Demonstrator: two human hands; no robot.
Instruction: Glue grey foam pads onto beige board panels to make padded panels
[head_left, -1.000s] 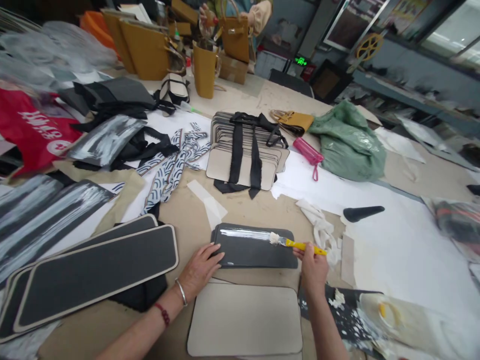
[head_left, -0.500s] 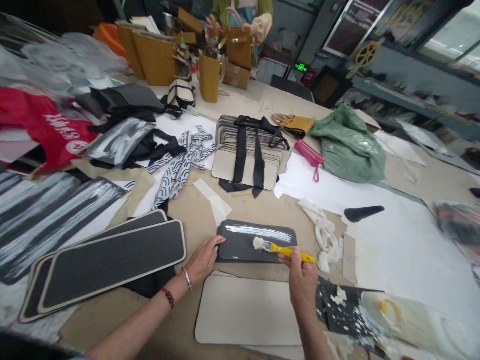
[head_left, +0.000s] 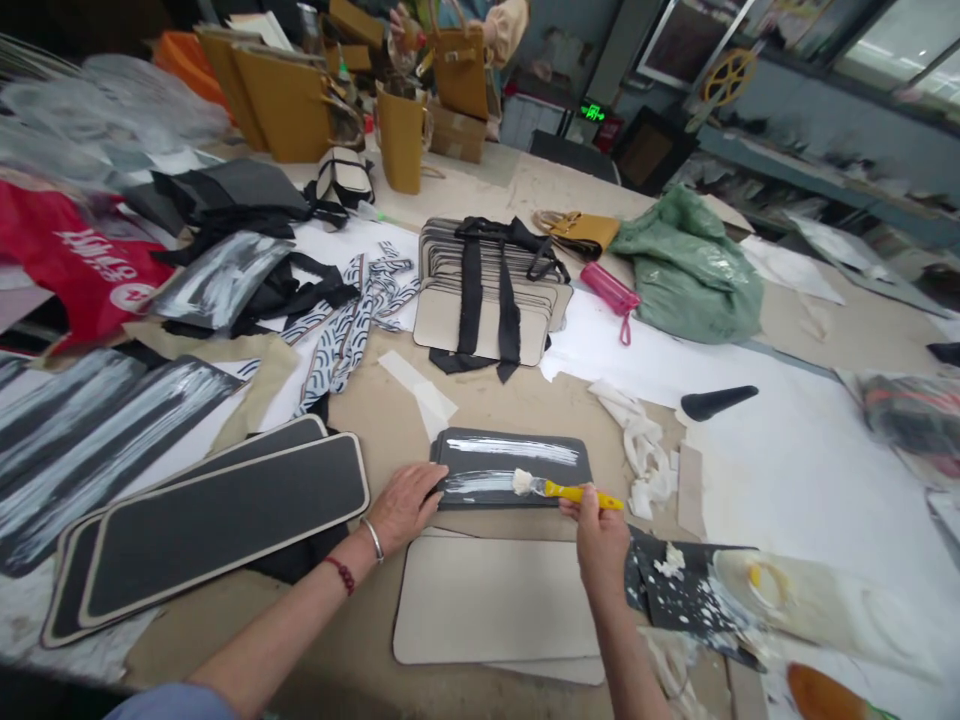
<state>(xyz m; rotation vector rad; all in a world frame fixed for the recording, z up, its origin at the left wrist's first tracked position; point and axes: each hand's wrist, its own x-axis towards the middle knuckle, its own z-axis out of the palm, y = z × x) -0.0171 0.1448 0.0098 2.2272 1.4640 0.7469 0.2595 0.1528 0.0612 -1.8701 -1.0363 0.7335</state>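
While the two hands work close together over one dark panel, the scene reads as follows.

Right hand: the right hand (head_left: 596, 535) is closed around the yellow handle of a glue brush (head_left: 559, 489), whose white-loaded bristles touch the panel.
Left hand: the left hand (head_left: 403, 505) lies flat with spread fingers, pressing the panel's left end; it grips nothing.
Panel: the dark grey panel (head_left: 517, 468) sits between the hands, just ahead of them, with two white glue streaks across it, one near the far edge and one under the bristles.
Near edge: a pale rounded board (head_left: 491, 615) lies just below the panel, between the forearms.
Right side: a black glue-spattered sheet (head_left: 694, 598) lies just beside the right wrist, touching a clear glue tub (head_left: 795, 600); crumpled white paper strips (head_left: 645, 455) lie beyond the brush.
Left side: long black panels with pale borders (head_left: 217, 525) lie stacked beside the left forearm.
Further out: a stack of pale boards tied with black straps (head_left: 487, 300), patterned ribbons (head_left: 352, 325), a pink pouch (head_left: 611, 290) and a green plastic bag (head_left: 690, 270).
Surface: a tan worktable (head_left: 517, 405), partly covered with white paper.
Room: mustard handbags (head_left: 289, 95) stand at the far end, where another person's hands (head_left: 491, 25) hold one; a green lit sign (head_left: 592, 112) shows beyond.
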